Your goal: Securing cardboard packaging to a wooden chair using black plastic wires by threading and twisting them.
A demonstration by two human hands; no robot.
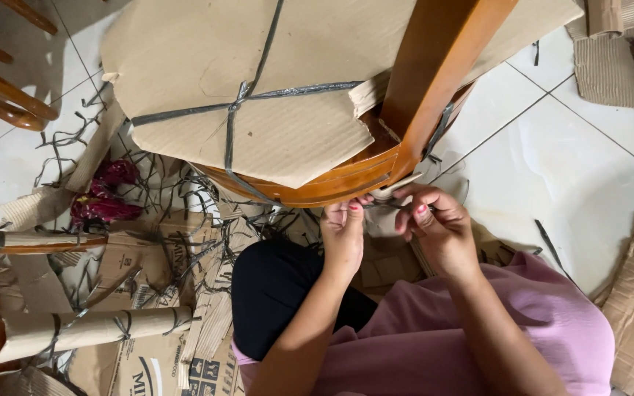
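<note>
Both hands worked at the chair seat's [317, 187] rim: left hand [344, 233] and right hand [434, 226] pinched a cardboard strip [394, 192] w/ fingertips. Unwrapping step, prob.; next move needs steady peel past straps [232, 121].

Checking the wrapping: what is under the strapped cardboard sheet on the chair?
Under the cardboard sheet, held by grey straps, only the chair seat's orange wooden rim shows. The seat's top is covered. Both hands, left and right, pinch wrapping below the rim.
</note>
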